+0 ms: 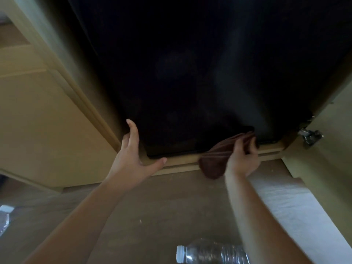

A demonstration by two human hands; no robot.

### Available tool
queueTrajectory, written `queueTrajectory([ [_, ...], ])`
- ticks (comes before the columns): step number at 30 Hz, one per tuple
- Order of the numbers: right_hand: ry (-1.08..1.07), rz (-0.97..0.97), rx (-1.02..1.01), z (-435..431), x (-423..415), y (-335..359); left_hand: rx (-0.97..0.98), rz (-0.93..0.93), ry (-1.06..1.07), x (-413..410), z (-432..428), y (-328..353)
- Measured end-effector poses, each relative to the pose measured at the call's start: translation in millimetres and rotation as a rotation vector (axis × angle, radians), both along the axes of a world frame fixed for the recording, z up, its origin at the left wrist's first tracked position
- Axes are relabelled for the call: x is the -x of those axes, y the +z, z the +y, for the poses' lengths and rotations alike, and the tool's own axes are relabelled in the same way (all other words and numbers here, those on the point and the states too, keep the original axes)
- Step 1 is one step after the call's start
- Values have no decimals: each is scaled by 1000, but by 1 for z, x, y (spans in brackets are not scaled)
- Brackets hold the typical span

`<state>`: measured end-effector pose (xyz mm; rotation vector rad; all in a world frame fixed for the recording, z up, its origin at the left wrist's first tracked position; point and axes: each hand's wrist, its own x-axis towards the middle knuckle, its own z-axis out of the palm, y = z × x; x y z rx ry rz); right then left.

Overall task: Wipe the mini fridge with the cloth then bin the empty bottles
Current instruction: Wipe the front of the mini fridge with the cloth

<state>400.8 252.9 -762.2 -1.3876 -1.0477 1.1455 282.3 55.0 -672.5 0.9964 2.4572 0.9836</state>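
The black mini fridge (190, 73) fills the upper middle of the head view, set inside a wooden cabinet. My right hand (242, 157) grips a brown cloth (215, 161) against the fridge's lower right edge. My left hand (133, 155) rests with spread, straight fingers on the fridge's lower left corner and the cabinet's sill. A clear plastic bottle (211, 253) with a white cap lies on the floor near the bottom edge. Part of another clear bottle (4, 218) shows at the far left edge.
The cabinet frame (91, 111) runs along the fridge's left side. An open cabinet door (335, 149) with a metal hinge (310, 136) stands at the right. Wood-look floor (162, 206) lies below the sill.
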Motion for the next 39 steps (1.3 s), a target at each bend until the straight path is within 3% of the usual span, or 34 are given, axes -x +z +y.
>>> queueTrajectory([
  [4,-14,25,0,14,-2,4,-4,-9,-2,0,1,-1],
  [13,42,23,14,-69,54,5,-151,-125,-63,9,-10,-5],
  [19,117,89,161,-124,93,8,-214,-190,-65,11,-11,-10],
  [25,266,47,17,-116,68,-2,-218,-187,-47,9,-9,-12],
  [31,20,83,-47,-34,30,4,-239,-248,-52,10,-12,-8],
  [39,144,75,-93,-93,68,1,-235,-221,-17,12,-25,-8],
])
